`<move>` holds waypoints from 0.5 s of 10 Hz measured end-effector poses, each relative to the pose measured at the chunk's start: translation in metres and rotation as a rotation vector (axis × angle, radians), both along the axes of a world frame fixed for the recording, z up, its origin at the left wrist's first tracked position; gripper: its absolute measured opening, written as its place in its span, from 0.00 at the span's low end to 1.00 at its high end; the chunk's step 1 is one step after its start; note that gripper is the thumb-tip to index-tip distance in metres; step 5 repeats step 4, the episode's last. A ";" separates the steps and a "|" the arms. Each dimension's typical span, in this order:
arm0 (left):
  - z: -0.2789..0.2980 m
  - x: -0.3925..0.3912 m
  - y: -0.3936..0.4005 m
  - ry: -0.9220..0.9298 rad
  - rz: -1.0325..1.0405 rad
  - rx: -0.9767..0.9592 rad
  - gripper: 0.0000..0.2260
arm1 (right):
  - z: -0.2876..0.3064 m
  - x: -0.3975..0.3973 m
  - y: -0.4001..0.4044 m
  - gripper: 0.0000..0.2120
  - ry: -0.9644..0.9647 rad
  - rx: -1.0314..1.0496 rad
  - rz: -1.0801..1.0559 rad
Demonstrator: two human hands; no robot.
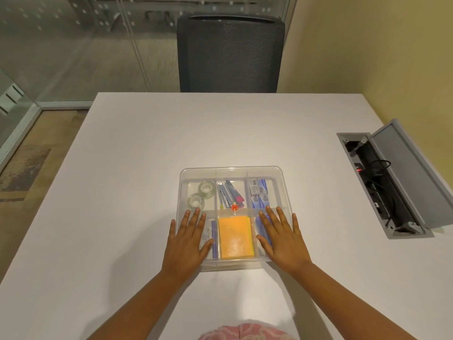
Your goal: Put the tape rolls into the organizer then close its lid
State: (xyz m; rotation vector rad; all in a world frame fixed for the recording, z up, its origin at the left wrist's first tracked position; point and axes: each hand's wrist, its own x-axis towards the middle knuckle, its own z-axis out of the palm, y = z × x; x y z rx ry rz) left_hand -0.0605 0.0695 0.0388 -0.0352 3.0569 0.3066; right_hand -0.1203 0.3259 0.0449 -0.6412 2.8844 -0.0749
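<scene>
Tape rolls, two clear ones (199, 196), lie side by side in the far-left compartment of the organizer (231, 218), which sits on the white table (147, 143) near its front edge. A clear lid (232, 171) appears to lie over the box already, its rounded rim following the walls, though clear plastic on clear plastic makes it hard to be sure how fully it is seated. Both hands rest flat on top of the near half: the left hand (187, 241) over the near-left compartment, the right hand (282, 238) over the near-right one, fingers spread and straight, palms down, closed round nothing. Between them show the orange pad (234, 238), and beyond it a stapler and pens (229, 195) and blue boxes (258, 195), each in its own compartment. So the loading looks done, and the step in hand is the closing, a press to seat the lid. Whether the near edge has snapped down I cannot tell, as the hands and wrists cover its corners. The next move probably calls for an even downward push along the near rim, then a check of the far corners, which look level from here. Neither roll seems to stand proud of the walls, so nothing should block the lid.
</scene>
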 end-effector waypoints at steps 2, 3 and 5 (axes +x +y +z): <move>0.002 -0.003 -0.007 0.016 0.024 0.056 0.35 | -0.002 -0.006 -0.006 0.36 -0.026 -0.049 -0.003; 0.012 -0.005 -0.011 0.071 0.041 0.048 0.34 | 0.005 -0.011 -0.007 0.38 -0.009 -0.124 -0.031; 0.022 -0.008 -0.012 0.105 0.051 0.049 0.35 | 0.012 -0.015 -0.010 0.38 0.037 -0.114 -0.034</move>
